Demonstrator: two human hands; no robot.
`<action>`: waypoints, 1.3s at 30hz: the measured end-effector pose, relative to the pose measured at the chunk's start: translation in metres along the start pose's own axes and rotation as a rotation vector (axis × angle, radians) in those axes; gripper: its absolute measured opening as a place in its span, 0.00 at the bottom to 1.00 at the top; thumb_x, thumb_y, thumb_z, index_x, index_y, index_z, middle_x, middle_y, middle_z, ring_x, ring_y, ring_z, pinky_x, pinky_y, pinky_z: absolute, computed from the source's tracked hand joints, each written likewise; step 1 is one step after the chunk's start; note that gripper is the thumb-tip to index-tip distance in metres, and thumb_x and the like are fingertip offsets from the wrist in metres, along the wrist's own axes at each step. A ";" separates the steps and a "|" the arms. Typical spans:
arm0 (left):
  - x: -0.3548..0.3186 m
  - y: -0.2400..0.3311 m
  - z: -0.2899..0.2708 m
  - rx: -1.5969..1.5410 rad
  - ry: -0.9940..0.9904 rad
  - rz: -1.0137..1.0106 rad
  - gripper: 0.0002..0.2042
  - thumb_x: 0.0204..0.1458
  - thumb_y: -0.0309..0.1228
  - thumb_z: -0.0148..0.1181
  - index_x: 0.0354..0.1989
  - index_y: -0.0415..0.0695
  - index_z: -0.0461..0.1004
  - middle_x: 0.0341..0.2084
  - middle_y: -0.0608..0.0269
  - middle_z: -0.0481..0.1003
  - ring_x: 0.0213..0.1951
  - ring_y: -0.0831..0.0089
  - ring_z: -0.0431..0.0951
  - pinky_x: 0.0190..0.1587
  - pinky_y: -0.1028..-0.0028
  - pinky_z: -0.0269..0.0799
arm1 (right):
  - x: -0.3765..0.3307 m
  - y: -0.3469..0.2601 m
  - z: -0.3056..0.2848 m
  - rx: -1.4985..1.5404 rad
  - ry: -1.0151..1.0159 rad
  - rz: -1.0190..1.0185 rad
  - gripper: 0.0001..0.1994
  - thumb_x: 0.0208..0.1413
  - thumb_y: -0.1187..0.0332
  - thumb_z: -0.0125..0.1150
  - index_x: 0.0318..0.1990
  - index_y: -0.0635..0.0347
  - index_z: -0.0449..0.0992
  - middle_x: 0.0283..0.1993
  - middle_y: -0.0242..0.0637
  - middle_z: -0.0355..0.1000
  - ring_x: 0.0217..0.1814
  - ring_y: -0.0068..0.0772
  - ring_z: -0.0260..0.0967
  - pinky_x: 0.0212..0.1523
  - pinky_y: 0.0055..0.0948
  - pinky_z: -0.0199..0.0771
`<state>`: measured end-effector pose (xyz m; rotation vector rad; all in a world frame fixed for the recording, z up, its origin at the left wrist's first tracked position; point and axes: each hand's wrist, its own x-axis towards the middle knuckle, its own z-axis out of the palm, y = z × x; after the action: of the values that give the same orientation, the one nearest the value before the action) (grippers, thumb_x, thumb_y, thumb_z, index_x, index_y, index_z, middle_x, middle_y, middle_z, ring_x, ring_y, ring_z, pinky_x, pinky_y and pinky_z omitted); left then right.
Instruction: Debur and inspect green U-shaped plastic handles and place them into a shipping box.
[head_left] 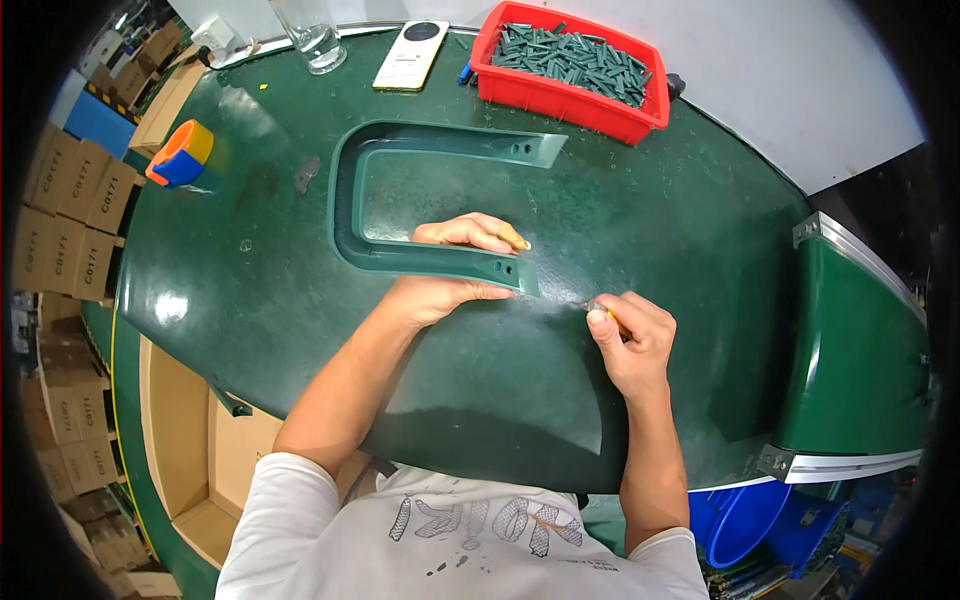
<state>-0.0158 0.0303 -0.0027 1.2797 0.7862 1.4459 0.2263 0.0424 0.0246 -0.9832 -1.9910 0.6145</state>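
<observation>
Desk [720, 230], green and glossy, with curved edges; along its far edge, a red plastic bin [570, 110] of short green strips, a phone [411, 56] and a water glass [318, 48]. Beyond the left edge, stacked cartons [70, 250]. Left hand [436, 298]: clamped on the near arm of a green U-shaped plastic channel [347, 195], mid-desk, open end toward the right edge. Right hand [640, 338]: closed on a small yellow-handled tool [622, 327], near that arm's tip, apart from it.

We count two hands [435, 298] [640, 348], one U-shaped green channel [347, 190]
One red bin [560, 105] near one o'clock, one glass [318, 50] and one phone [410, 60] around eleven.
</observation>
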 end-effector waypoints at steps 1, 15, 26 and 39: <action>0.000 -0.002 0.000 -0.023 0.001 0.031 0.20 0.29 0.19 0.74 0.34 0.42 0.75 0.38 0.54 0.74 0.40 0.65 0.76 0.43 0.69 0.75 | 0.000 -0.002 0.001 0.029 -0.006 0.001 0.13 0.49 0.61 0.65 0.24 0.64 0.76 0.14 0.34 0.61 0.15 0.28 0.57 0.18 0.26 0.56; 0.001 0.003 0.006 -0.078 -0.077 0.114 0.20 0.24 0.28 0.77 0.31 0.42 0.78 0.29 0.56 0.78 0.34 0.63 0.75 0.35 0.68 0.72 | -0.002 -0.010 0.004 0.104 -0.089 -0.053 0.12 0.48 0.63 0.65 0.23 0.63 0.76 0.12 0.32 0.59 0.13 0.27 0.55 0.16 0.26 0.54; -0.002 0.003 0.006 -0.080 -0.086 0.040 0.21 0.24 0.29 0.77 0.31 0.40 0.78 0.30 0.52 0.78 0.35 0.63 0.77 0.36 0.67 0.74 | 0.000 -0.012 0.004 0.075 -0.105 -0.083 0.11 0.48 0.64 0.65 0.23 0.63 0.76 0.13 0.33 0.61 0.13 0.27 0.57 0.17 0.26 0.56; -0.004 0.003 0.010 -0.076 -0.148 0.018 0.19 0.26 0.24 0.76 0.32 0.38 0.78 0.32 0.51 0.79 0.37 0.63 0.79 0.39 0.67 0.76 | -0.003 -0.010 0.006 0.029 -0.002 -0.079 0.10 0.46 0.66 0.66 0.24 0.64 0.77 0.13 0.33 0.62 0.14 0.28 0.58 0.17 0.26 0.57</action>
<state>-0.0069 0.0245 0.0011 1.3221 0.6175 1.3654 0.2177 0.0336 0.0271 -0.8819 -2.0069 0.5994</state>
